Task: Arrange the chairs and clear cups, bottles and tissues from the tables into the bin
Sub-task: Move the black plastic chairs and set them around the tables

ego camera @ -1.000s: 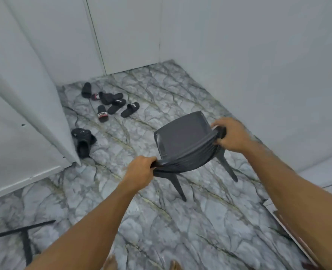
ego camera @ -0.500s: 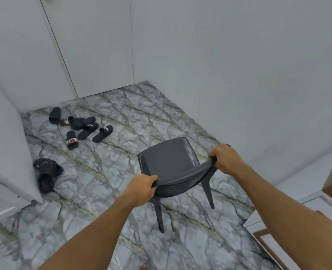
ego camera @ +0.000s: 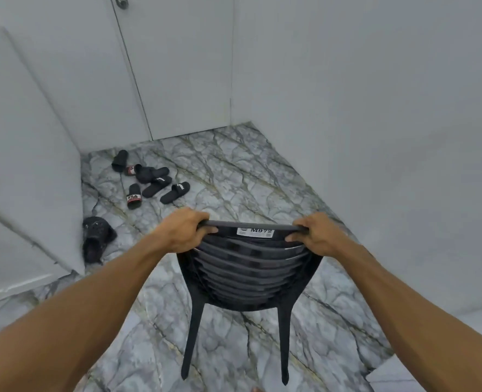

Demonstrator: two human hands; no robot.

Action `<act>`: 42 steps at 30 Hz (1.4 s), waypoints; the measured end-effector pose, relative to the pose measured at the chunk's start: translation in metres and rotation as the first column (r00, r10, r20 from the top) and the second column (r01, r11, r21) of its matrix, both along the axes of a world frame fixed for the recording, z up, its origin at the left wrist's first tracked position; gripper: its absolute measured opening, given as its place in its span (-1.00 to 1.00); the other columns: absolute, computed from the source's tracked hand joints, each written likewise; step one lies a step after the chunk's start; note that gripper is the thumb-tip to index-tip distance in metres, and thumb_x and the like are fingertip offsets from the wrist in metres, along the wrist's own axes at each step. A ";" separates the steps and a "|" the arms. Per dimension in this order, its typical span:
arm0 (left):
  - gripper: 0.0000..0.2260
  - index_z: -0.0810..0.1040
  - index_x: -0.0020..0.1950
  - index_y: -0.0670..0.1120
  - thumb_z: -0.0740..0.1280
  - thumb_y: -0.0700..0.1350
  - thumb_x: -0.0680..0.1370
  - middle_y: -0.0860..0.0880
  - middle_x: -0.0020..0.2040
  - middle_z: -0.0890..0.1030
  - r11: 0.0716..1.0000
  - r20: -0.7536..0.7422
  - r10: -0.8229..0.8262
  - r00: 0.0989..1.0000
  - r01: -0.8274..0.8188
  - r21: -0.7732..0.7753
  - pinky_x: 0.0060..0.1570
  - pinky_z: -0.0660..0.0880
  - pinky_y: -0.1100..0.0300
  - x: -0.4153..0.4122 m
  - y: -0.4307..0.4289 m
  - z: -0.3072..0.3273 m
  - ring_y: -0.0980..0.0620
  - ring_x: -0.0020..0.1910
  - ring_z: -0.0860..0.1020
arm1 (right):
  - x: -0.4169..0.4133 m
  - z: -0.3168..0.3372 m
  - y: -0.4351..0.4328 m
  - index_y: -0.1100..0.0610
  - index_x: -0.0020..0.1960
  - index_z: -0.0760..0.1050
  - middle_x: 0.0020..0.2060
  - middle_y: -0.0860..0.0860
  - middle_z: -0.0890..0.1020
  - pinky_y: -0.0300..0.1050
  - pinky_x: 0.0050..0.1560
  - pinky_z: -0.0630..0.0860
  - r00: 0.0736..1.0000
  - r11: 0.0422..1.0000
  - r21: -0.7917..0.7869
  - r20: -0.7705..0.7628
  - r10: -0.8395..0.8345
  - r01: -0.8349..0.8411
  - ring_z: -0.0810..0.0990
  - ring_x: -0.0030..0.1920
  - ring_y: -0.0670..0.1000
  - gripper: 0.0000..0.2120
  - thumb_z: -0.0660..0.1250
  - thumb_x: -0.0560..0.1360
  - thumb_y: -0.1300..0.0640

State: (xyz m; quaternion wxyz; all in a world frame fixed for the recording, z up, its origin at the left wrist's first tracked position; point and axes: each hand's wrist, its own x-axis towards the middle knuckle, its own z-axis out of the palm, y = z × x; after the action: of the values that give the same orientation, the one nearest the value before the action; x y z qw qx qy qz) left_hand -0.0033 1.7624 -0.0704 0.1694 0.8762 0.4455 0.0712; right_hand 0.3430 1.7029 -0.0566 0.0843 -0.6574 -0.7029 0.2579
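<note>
Both hands, left (ego camera: 182, 232) and right (ego camera: 317, 236), are gripping the top rail of the chair (ego camera: 248, 267) (label M972), which is standing over the marble floor (ego camera: 234, 171) near slippers (ego camera: 152, 179).

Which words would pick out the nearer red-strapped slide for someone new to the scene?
Find the white door at the back; on the floor before it, leftward, lies a heap of black slides. The wanted slide lies just clear of it, on the near side. Its strap is red and white; its neighbours' are black with white lettering.
</note>
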 end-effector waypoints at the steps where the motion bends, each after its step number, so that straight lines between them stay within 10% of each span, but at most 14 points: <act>1: -0.71 0.38 -0.30 0.09 0.29 0.12 0.58 0.08 -0.42 0.46 0.993 0.011 0.112 0.994 -0.113 0.039 -0.32 0.42 0.08 -0.021 -0.010 0.008 0.05 -0.39 0.45 | -0.019 0.014 0.022 0.02 -0.37 0.49 -0.47 -0.02 0.52 -0.04 -0.31 0.42 0.995 0.995 -0.017 -0.022 0.095 -0.096 0.50 -0.39 0.01 -0.72 0.49 0.44 0.00; 6: -0.65 0.33 -0.34 0.07 0.28 0.19 0.57 0.03 -0.43 0.49 0.902 -0.023 0.423 0.906 -0.418 0.110 -0.31 0.40 0.12 -0.107 -0.067 0.027 -0.10 -0.34 0.54 | -0.119 0.035 0.085 0.03 -0.20 0.65 -0.31 0.05 0.62 -0.07 -0.15 0.45 0.926 0.929 0.021 -0.073 0.370 -0.369 0.54 -0.24 0.02 -0.89 0.55 0.38 0.03; 16: -0.68 0.36 -0.30 0.06 0.23 0.18 0.57 0.04 -0.43 0.48 0.474 -0.071 0.879 0.471 -0.852 0.222 -0.34 0.34 0.12 -0.265 -0.221 0.023 -0.13 -0.29 0.58 | -0.399 0.021 0.116 0.19 -0.33 0.46 -0.49 -0.01 0.38 -0.08 -0.30 0.34 0.427 0.425 0.125 -0.011 0.904 -0.896 0.34 -0.42 -0.02 -0.65 0.54 0.39 -0.01; 26: -0.69 0.49 -0.28 -0.01 0.21 0.17 0.52 0.03 -0.45 0.52 0.036 -0.014 0.999 0.033 -0.922 0.386 -0.52 0.30 0.20 -0.273 -0.308 -0.029 -0.04 -0.51 0.47 | -0.569 -0.017 0.102 0.08 -0.29 0.57 -0.56 -0.16 0.38 -0.40 -0.37 0.27 -0.119 -0.110 0.233 -0.028 0.992 -0.966 0.39 -0.38 -0.12 -0.79 0.49 0.44 0.01; 31: -0.81 0.52 -0.29 0.00 0.28 0.08 0.43 0.05 -0.42 0.54 -0.256 0.087 0.967 -0.241 -0.918 0.303 -0.50 0.28 0.23 -0.236 -0.278 -0.075 -0.04 -0.46 0.51 | -0.622 -0.063 0.133 0.13 -0.33 0.52 -0.43 0.03 0.56 -0.11 -0.34 0.39 -0.362 -0.359 0.240 0.032 0.932 -0.902 0.44 -0.37 -0.03 -0.82 0.25 0.32 0.04; 42: -0.85 0.42 -0.34 -0.05 0.25 0.00 0.35 0.02 -0.45 0.51 -0.274 -0.012 0.956 -0.293 -0.905 0.325 -0.54 0.34 0.19 -0.180 -0.179 -0.095 -0.09 -0.50 0.48 | -0.625 -0.092 0.226 0.08 -0.34 0.54 -0.47 -0.03 0.54 -0.16 -0.36 0.34 -0.511 -0.496 0.272 0.019 0.859 -0.824 0.43 -0.41 -0.06 -0.81 0.36 0.20 0.37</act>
State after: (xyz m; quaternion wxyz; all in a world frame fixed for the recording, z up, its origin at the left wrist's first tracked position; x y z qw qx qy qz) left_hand -0.1837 1.5839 -0.1656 -0.0990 0.1867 0.9724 0.0984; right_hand -0.2821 1.9288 -0.1487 -0.0503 0.3206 -0.9198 0.2208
